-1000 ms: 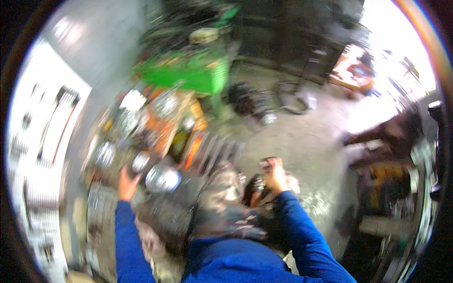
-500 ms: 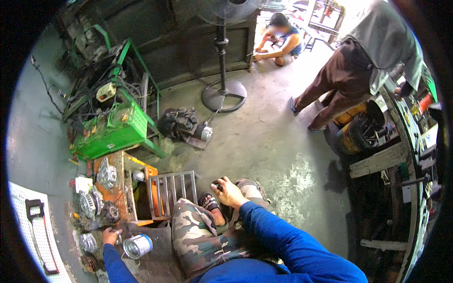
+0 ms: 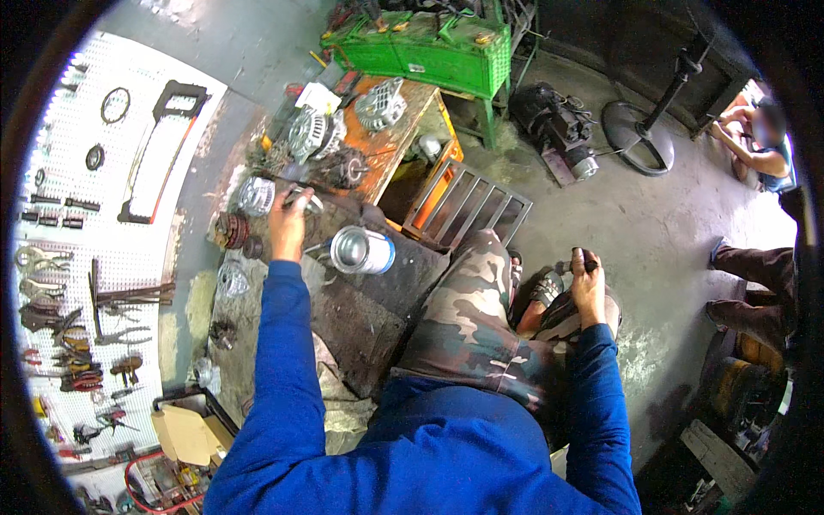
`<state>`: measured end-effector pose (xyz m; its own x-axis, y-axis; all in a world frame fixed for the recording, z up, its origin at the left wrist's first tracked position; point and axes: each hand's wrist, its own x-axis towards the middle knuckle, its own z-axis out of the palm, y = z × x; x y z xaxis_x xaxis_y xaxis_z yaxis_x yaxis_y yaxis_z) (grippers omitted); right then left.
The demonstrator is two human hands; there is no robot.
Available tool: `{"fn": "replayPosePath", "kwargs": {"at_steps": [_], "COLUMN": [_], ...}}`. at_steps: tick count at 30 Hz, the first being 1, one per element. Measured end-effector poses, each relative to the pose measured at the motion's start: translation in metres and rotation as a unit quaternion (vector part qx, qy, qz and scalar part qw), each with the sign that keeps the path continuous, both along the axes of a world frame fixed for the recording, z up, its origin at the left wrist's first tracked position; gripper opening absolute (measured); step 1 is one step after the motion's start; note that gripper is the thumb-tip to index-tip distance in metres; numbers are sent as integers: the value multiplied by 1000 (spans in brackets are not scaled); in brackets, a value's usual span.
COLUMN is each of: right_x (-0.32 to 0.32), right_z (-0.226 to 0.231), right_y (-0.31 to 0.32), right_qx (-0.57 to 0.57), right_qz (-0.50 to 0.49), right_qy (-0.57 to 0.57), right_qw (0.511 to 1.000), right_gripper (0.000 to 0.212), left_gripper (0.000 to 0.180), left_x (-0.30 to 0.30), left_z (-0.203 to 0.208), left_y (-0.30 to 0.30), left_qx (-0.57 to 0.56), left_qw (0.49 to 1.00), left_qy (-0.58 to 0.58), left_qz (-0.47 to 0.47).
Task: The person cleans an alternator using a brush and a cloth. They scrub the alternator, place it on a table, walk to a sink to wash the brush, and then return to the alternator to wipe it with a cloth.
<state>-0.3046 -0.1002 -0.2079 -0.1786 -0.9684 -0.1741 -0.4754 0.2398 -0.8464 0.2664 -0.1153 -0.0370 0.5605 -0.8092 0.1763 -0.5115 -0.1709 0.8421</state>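
Over the last half second the view is swinging left: the pegboard (image 3: 62, 146) is now filling the left of the frame, and the standing person's legs (image 3: 755, 287) are slipping toward the right rim. The left hand (image 3: 289, 225) is showing left of the centre, curling its fingers over a round silver piece (image 3: 310, 205); whether it is gripping or only touching, one cannot tell. The can (image 3: 378, 254) is standing just beside it, to the lower right, on a dark mat (image 3: 365, 330). The right hand (image 3: 589, 290) is holding a small dark piece (image 3: 586, 257) between thumb and fingers near the right knee, right of the centre. Both hands are staying well apart. The turn is bringing the silver casings (image 3: 316, 135) nearer the middle of the view, so attention is seemingly shifting toward the left hand's side.
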Motion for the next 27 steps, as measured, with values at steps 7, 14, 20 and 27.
{"fn": "replayPosePath", "kwargs": {"at_steps": [7,14,20,27], "right_x": [4,0,0,1], "right_z": [8,13,18,23], "right_y": [-3,0,1,-1], "right_qx": [0,-8,-2,13], "right_qz": [4,-28,-26,-24], "right_qy": [-28,-58,-83,-113], "right_qw": [1000,998,996,993], "right_gripper": [50,54,53,51], "left_gripper": [48,55,37,47], "left_x": [-98,-109,-108,-131], "left_z": [3,-23,-15,29], "left_y": [88,113,118,111], "left_qx": [-152,-77,-25,96], "left_qw": [983,968,963,902], "left_qy": [98,-227,-247,-407], "left_qz": [-32,-71,-108,-109]}}
